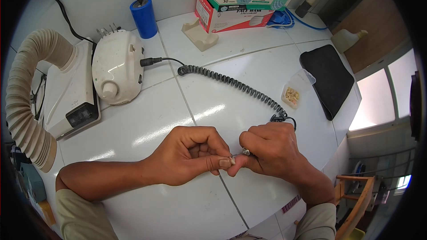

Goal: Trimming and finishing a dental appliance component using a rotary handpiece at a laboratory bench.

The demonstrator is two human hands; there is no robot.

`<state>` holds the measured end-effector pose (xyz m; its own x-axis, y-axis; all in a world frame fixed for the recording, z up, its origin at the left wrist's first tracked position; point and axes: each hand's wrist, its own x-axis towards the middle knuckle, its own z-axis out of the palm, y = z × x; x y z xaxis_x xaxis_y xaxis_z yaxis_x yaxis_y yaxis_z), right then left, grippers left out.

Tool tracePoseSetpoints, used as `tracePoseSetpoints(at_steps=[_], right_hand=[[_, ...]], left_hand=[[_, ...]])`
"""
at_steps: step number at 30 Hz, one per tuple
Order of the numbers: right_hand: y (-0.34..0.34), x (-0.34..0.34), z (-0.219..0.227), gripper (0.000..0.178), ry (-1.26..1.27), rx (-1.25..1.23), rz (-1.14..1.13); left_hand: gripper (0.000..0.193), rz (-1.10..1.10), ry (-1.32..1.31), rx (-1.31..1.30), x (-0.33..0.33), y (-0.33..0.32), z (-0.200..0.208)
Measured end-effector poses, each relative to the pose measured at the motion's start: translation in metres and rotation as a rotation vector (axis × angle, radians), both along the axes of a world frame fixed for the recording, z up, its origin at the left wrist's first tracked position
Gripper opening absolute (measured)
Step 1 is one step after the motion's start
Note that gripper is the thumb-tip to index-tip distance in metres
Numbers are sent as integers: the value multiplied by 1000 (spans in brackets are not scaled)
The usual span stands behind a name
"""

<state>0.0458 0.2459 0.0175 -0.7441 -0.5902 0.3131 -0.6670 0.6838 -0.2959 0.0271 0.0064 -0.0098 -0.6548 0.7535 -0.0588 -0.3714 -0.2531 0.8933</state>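
Note:
Thumb and fingertips of my left hand [189, 155] pinch a small off-white piece [232, 161], possibly a dental crown; the fingers cover most of it. My right hand [273, 149] is wrapped round a rotary handpiece, whose silver nose [245, 151] pokes out beside the thumb. Its thin bit points left at the piece; whether the two touch, I cannot tell. My right thumb rests close against the left fingertips. From behind the right hand a black coiled cord [231, 81] runs to a cream control box [116, 69] with a knob.
A ribbed suction hose [31, 80] curves from a white unit [66, 100] at left. Behind stand a blue cylinder [143, 18], a beige holder [199, 35] and stacked mask boxes [235, 18]. A small clear container [291, 95] of yellowish pieces lies near a black pouch [329, 80] at right.

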Motion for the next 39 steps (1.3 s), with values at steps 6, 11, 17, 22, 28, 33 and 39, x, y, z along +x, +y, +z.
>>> tracePoseSetpoints(at_steps=[6,11,17,22,28,33,39], right_hand=[[0,-1,-1,57,8,-24,-1],[0,-1,-2,57,11,-29,-7],[0,-1,0,57,11,-31,5],[0,-1,-1,58,11,-47,1],[0,-1,-1,58,7,-45,1],[-1,-1,-2,58,9,-42,-8],[0,-1,-3,58,13,-54,0]], left_hand=[[5,3,1,-17,-1,0,0],[5,10,-1,-12,-2,0,0],[6,-2,-10,-13,-2,0,1],[7,-19,-9,-33,-3,-1,2],[8,-17,-12,-21,-2,-1,1],[8,-25,-9,-33,-4,-1,2],[8,-28,6,-18,-3,-1,2]])
